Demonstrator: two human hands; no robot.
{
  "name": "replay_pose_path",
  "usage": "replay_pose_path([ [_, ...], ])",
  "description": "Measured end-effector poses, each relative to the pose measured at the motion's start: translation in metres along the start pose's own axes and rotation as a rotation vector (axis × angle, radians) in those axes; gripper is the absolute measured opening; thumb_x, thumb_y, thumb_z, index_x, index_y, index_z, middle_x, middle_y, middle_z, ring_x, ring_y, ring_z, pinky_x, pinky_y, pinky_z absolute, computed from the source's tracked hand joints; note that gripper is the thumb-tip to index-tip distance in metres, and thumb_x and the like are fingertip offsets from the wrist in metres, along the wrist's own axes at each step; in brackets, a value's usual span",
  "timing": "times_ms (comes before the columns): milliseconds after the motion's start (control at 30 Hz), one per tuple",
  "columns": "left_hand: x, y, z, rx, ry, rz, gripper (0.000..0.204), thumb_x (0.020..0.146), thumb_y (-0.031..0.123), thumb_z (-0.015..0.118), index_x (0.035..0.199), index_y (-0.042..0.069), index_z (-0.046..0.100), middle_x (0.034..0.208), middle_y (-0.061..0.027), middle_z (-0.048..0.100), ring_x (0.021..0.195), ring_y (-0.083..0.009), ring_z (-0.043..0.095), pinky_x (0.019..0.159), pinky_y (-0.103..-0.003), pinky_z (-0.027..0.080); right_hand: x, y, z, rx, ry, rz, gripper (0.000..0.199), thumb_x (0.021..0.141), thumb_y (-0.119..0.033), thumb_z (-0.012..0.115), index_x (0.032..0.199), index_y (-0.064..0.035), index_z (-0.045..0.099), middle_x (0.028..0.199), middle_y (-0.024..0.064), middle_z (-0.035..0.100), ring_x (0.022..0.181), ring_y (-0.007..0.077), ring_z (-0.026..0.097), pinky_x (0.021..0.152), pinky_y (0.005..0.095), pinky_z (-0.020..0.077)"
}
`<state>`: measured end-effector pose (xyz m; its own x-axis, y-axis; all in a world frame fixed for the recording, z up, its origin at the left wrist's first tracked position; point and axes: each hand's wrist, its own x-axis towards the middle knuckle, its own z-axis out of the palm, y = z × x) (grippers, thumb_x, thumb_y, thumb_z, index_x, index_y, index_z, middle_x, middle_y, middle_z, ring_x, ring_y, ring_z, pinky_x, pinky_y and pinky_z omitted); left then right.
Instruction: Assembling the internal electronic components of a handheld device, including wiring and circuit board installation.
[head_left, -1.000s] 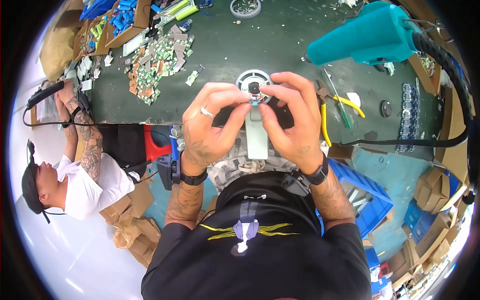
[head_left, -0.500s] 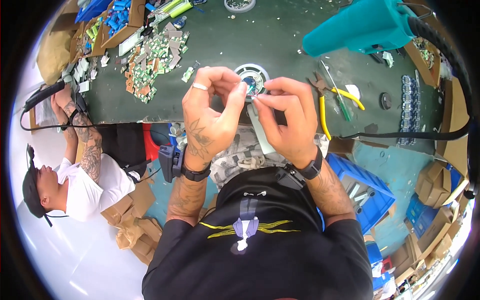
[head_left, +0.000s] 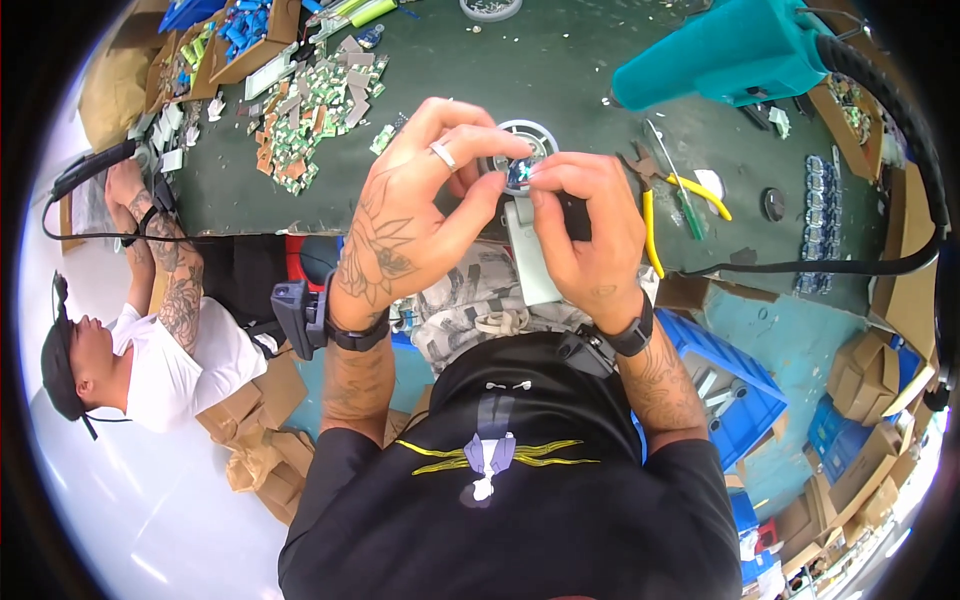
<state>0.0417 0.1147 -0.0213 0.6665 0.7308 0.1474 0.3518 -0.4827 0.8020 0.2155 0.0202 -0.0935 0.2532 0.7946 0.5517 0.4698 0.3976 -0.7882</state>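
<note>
A small dark blue circuit board (head_left: 519,173) lies at the round head of a white device, within its ring rim (head_left: 535,128). The device's flat pale handle (head_left: 533,262) points toward me, over the table's front edge. My left hand (head_left: 415,205), a ring on one finger, reaches in from the left with its fingers curled and thumb and fingertips closed at the board. From the other side, my right hand (head_left: 600,225) pinches at the board's right edge with thumb and forefinger. The fingertips partly hide the board and any thin wires there.
Pliers with yellow handles (head_left: 649,230) and a green-handled screwdriver (head_left: 690,215) lie right of my hands. Beyond them are a black round part (head_left: 773,203), blue board strips (head_left: 820,220) and a teal tool (head_left: 720,58). Small green boards (head_left: 315,115) are heaped left. A co-worker (head_left: 150,345) sits far left.
My left hand has shifted forward and turned, its fingers now arched over the board. The board sits lower in the round head, and my right fingertips have moved slightly forward onto its edge.
</note>
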Motion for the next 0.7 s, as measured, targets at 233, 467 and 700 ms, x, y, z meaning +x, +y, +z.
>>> replay_pose_path([
  [233, 0.011, -0.010, -0.011, 0.090, -0.078, 0.169, 0.029, 0.089, -0.006, 0.082, 0.115, 0.005, 0.075, 0.119, -0.0098, 0.075, 0.081, -0.0157, 0.067, 0.075, -0.031, 0.055, -0.001, 0.000, 0.000, 0.012, 0.066, 0.043, 0.031, 0.090, 0.014, 0.079, 0.116, -0.0018, 0.071, 0.106, 0.0146, 0.076, 0.092, 0.0303, 0.074, 0.077, 0.0375, 0.0595],
  [467, 0.007, -0.019, 0.010, 0.024, 0.009, 0.125, 0.020, 0.093, -0.002, 0.079, 0.111, 0.005, 0.077, 0.104, -0.0084, 0.075, 0.078, -0.0177, 0.068, 0.072, -0.032, 0.055, 0.000, 0.000, -0.003, -0.011, 0.085, 0.012, 0.034, 0.089, 0.014, 0.077, 0.119, -0.0009, 0.071, 0.103, 0.0145, 0.073, 0.089, 0.0279, 0.074, 0.076, 0.0359, 0.0594],
  [700, -0.004, -0.023, 0.027, 0.000, 0.175, 0.111, 0.019, 0.093, -0.004, 0.078, 0.110, 0.005, 0.077, 0.101, -0.0089, 0.075, 0.073, -0.0168, 0.068, 0.068, -0.031, 0.055, -0.002, -0.001, -0.005, 0.051, 0.036, 0.138, 0.039, 0.086, 0.010, 0.074, 0.123, -0.0023, 0.071, 0.090, 0.0086, 0.068, 0.078, 0.0237, 0.066, 0.070, 0.0357, 0.0544],
])
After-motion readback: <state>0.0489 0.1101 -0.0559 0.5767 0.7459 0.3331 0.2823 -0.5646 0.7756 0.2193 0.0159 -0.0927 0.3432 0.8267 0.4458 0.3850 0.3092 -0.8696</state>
